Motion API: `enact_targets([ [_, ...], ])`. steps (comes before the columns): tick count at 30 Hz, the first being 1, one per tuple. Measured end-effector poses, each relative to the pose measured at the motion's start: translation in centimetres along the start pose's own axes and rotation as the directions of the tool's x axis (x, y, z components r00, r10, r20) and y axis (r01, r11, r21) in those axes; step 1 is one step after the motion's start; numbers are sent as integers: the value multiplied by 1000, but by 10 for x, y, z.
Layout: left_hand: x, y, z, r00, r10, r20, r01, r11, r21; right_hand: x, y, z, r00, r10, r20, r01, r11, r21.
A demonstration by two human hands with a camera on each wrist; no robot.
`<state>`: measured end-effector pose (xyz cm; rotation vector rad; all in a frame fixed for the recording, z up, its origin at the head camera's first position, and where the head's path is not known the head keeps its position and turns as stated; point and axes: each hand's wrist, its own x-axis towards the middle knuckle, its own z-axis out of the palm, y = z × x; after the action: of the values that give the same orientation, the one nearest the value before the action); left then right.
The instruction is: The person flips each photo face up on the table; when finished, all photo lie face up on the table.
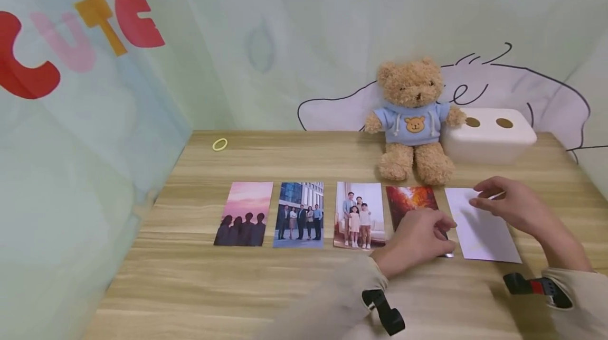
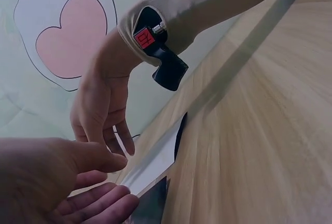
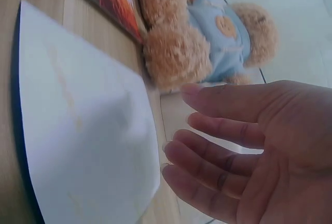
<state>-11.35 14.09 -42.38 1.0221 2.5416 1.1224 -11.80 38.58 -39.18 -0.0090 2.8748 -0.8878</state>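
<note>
A white card (image 1: 482, 234), blank on its upper face, ends the row of photos at the right. My right hand (image 1: 518, 208) hovers over its far right corner, fingers loosely bent and holding nothing. In the right wrist view the card (image 3: 88, 125) lies beside those spread fingers. My left hand (image 1: 420, 239) is over the red autumn photo (image 1: 410, 196) and hides much of it. Its thumb and fingers are apart in the left wrist view, near the edges of the card (image 2: 155, 159) and the dark photo (image 2: 150, 206); whether they touch is unclear.
Left of my hands lie a family photo (image 1: 357, 218), an office-group photo (image 1: 299, 216) and a sunset silhouette photo (image 1: 244, 216). Behind sit a teddy bear (image 1: 413, 123) and a white box with holes (image 1: 489, 142). A yellow ring (image 1: 220, 144) lies far left on the wooden table (image 1: 190, 287).
</note>
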Motion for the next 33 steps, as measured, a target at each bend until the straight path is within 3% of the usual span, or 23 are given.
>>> enact_targets([
  [11, 15, 7, 23, 997, 38, 60, -41, 998, 55, -13, 28, -4, 1000, 23, -15, -24, 999, -46],
  [20, 23, 10, 33, 997, 39, 63, -52, 976, 211, -11, 36, -2, 1000, 11, -20, -12, 997, -79],
  [25, 22, 12, 35, 996, 25, 80, -44, 966, 253, -10, 38, -3, 1000, 16, -17, -17, 996, -90],
  [33, 22, 14, 40, 1000, -1, 18, -5, 944, 331, -7, 35, -6, 999, 50, 12, -49, 994, -95],
])
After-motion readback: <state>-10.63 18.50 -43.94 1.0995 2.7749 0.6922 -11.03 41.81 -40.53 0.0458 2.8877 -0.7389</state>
